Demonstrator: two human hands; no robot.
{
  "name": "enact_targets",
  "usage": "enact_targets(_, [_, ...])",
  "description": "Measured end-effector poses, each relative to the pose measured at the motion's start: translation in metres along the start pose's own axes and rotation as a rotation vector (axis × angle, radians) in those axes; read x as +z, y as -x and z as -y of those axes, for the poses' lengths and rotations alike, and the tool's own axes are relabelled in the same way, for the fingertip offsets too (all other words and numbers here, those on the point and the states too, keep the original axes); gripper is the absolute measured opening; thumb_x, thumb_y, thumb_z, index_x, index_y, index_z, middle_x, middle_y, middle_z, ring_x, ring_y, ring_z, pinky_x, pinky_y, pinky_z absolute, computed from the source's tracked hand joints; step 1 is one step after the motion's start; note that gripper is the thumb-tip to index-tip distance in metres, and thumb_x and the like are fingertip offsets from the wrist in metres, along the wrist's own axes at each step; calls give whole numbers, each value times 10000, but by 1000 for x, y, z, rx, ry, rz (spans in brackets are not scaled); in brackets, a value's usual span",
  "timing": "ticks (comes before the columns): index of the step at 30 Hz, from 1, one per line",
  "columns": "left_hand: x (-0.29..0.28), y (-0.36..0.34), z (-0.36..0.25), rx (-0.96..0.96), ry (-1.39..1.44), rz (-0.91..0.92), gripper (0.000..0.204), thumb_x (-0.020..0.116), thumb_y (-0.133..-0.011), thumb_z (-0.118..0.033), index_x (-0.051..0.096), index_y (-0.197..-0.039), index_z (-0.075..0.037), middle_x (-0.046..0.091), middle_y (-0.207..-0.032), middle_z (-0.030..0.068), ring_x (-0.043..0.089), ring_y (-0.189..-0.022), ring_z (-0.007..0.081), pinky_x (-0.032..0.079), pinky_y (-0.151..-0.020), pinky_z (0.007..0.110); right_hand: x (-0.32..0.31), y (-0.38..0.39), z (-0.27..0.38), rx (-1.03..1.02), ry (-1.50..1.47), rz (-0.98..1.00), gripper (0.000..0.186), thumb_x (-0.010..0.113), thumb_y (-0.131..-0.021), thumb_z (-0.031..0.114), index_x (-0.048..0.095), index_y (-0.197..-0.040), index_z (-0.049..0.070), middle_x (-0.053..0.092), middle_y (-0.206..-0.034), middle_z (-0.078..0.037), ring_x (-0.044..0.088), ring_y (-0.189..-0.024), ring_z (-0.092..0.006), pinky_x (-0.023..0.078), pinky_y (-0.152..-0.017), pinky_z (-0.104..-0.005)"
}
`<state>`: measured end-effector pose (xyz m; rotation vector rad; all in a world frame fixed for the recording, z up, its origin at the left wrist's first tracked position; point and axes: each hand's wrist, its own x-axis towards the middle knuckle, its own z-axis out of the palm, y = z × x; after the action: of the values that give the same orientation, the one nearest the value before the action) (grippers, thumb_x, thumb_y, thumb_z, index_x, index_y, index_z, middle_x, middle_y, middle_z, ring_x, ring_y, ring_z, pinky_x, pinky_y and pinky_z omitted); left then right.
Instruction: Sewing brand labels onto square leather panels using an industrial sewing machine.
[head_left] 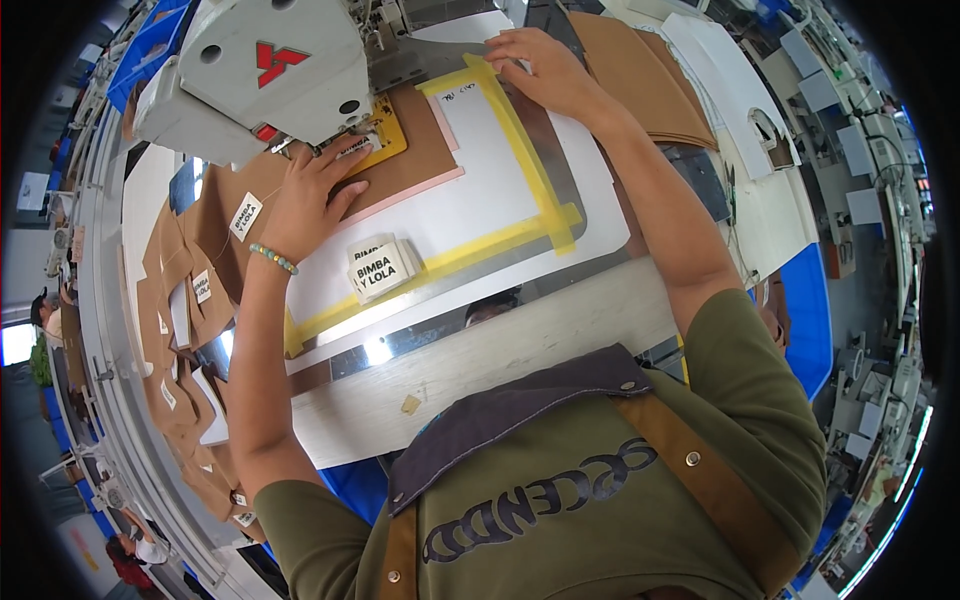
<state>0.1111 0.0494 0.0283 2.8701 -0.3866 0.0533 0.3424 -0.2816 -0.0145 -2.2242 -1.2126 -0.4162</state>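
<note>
Left hand (305, 200): fingers spread flat, pressing the brown leather piece (415, 140) beside the needle, at about 10 o'clock in view.
Right hand (545, 70): fingers extended and loosely curved, tips resting on the yellow tape frame (520, 135) at 12 o'clock; gripping nothing.
Brown leather piece: lies under the sewing machine head (265, 70), on a pink backing sheet.
Labels (380, 265): small white stack, near centre, just below the left hand.
Cut pieces (185, 290): brown stack at 9 o'clock.
</note>
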Motion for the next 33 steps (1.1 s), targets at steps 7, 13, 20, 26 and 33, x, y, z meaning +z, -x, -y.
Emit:
enact_targets(7, [9,3,25,-19,12,-122,460,704,-1034,-247,660,-1483,-156,705,-1374,178,599,-1131,406,479,-1073,441,4,-1,16,-4,-23,-8,258,650,-1046,221,786,-1208,74,686,-1444,-76,539,-1430,-289,427,-1195,-430])
enact_targets(13, [2,5,16,-248,143,-33,504,752,-1002,-252,652,-1480,-127,658,-1328,229,618,-1151,396,486,-1053,412,3,2,21,1,7,24,249,647,-1049,202,783,-1211,71,678,-1447,-84,535,-1429,-286,417,-1200,-422])
enact_targets(20, [24,41,62,-88,218,-350,642,857,-864,-199,612,-1405,44,595,-1406,181,595,-1314,347,464,-1136,397,-53,-17,41,-130,-4,-236,214,665,-1034,168,778,-1164,41,749,-1247,-128,681,-1188,-308,536,-1009,-409])
enact_targets(26, [6,57,79,-29,199,-229,651,828,-827,-115,665,-1453,-44,601,-1520,129,537,-1446,323,403,-1228,419,-146,-2,88,32,-169,-330,187,676,-1012,159,769,-1108,28,764,-1073,-152,739,-950,-311,582,-827,-402])
enact_targets(33, [24,50,67,-79,69,-375,331,784,-915,-52,771,-1245,-36,694,-1215,113,672,-1152,282,539,-982,383,-165,56,25,603,63,-24,302,716,-985,288,780,-1191,76,797,-1072,-96,755,-1003,-293,577,-936,-426])
